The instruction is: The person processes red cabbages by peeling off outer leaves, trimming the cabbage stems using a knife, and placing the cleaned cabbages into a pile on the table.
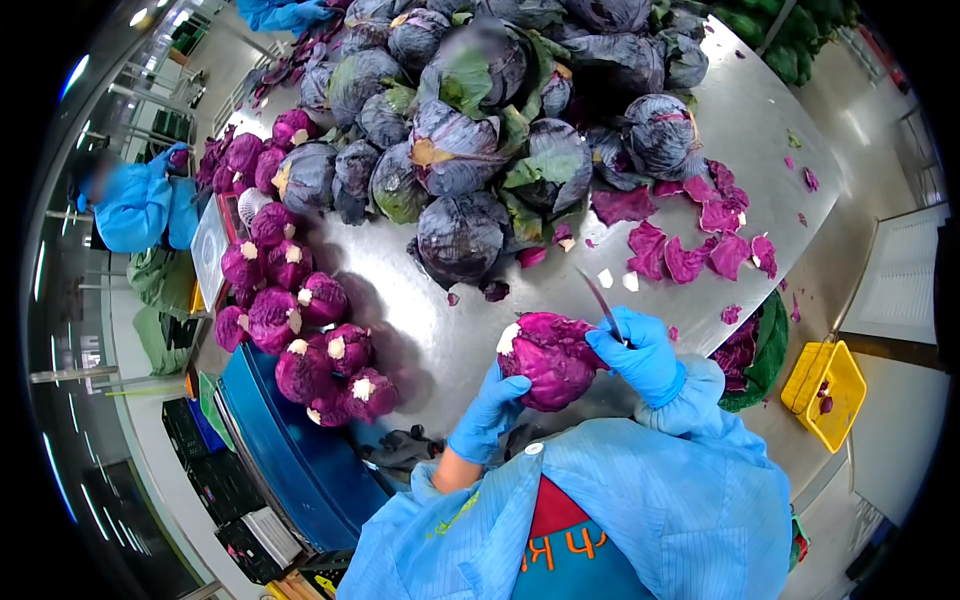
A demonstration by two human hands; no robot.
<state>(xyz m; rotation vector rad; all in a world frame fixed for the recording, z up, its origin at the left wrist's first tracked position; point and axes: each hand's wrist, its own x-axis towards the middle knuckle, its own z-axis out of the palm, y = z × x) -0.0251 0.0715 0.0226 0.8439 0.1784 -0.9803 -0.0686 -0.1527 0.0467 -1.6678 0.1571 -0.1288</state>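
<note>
Low in the middle of the view, my left hand (488, 412), in a blue glove, holds a peeled purple cabbage (552, 368) from its left side. My right hand (640, 352), also gloved, is closed round a knife (598, 300) whose blade points up and away from me. Its fingers touch the right side of the cabbage, at a leaf edge. A pale cut stem shows on the cabbage's left. Beyond my hands lies a big heap of dark unpeeled cabbages (460, 238). Several peeled purple cabbages (275, 318) with cut white stems are grouped at the left.
Loose purple leaves (685, 262) and scraps lie on the metal table (400, 262), right of the heap. A blue bin (290, 440) stands at lower left, a yellow basket (828, 395) at right. Across the left side, a person in blue (140, 210) is at work.
</note>
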